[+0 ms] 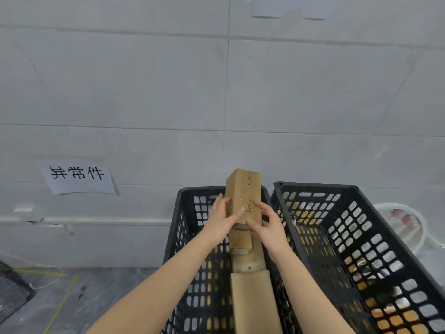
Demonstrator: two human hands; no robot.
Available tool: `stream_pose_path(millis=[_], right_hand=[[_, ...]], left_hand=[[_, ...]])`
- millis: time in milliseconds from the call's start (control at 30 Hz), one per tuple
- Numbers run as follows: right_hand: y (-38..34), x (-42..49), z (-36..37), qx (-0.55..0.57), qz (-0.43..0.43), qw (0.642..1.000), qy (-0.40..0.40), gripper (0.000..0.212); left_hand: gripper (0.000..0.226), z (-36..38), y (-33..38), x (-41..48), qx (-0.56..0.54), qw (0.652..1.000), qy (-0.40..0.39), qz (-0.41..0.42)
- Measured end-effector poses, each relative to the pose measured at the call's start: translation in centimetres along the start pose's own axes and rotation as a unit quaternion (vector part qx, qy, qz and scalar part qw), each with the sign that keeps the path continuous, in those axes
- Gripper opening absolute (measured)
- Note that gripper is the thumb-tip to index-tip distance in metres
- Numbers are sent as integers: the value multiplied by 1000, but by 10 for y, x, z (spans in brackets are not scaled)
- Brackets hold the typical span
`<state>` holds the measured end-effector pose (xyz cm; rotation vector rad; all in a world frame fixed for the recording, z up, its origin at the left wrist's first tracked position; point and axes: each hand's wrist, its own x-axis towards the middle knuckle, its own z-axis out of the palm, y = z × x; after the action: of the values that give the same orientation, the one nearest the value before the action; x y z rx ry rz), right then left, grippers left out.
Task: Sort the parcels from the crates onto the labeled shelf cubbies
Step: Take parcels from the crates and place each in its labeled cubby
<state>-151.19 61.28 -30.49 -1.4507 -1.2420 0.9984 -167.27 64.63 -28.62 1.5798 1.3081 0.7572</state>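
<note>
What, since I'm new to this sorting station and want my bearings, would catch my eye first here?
First, the long cardboard box in the middle, gripped by the left hand and right hand over the left black crate. Next comes the second black crate to its right. Then there is the white paper sign with black characters on the grey wall at left.

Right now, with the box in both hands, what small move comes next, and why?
Probably lift the brown cardboard parcel clear of the black plastic crate and turn to find the shelf. The left hand and right hand both grip its lower part, it stands upright over other cardboard parcels, and no cubby is in view.
</note>
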Motion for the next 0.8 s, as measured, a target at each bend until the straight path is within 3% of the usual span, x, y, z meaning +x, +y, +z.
stream_pose_path(millis=[133, 200, 300, 433, 633, 800], right_hand=[[-4, -4, -4, 4, -12, 1000, 4, 40], [-5, -4, -9, 9, -6, 1000, 14, 43], [-8, -5, -12, 25, 35, 999, -15, 45], [-16, -6, -11, 111, 91, 987, -72, 30], [-15, -5, -9, 96, 40, 994, -44, 34], [-5, 4, -6, 34, -1, 999, -10, 37]], left_hand=[[73, 3, 1, -5, -90, 996, -1, 28], [74, 1, -1, -5, -132, 991, -16, 32], [64, -2, -3, -7, -208, 978, -30, 20], [48, -3, -7, -9, -310, 949, -56, -15], [38, -7, -9, 0, -200, 979, 1, -24], [58, -8, -3, 1, -148, 987, -59, 16]])
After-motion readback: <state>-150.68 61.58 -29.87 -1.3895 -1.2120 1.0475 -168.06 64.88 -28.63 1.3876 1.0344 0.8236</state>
